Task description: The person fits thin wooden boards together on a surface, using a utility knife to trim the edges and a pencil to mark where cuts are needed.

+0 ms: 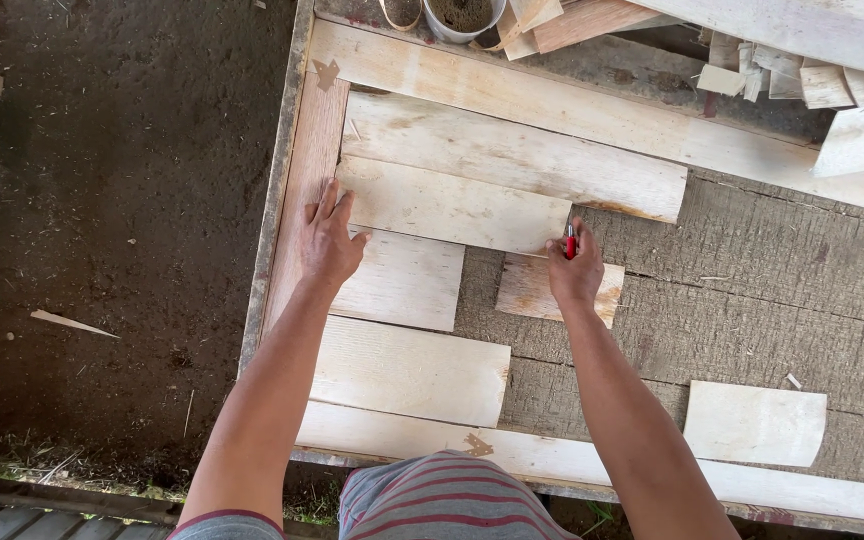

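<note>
Most of the small red tool (570, 242) is buried inside the right hand (574, 272), so its kind cannot be told. Far beyond both hands, the round pale container of brown grit (462, 18) is cut by the top edge. The left hand (327, 240) covers part of the reddish wooden side plank (304, 160).

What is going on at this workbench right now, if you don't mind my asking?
A person is laying thin wooden boards side by side inside a wooden frame on a rough bench. The left hand presses flat on one pale board, at its left end. The right hand holds a small red tool at that board's right end. A loose board lies apart.
</note>
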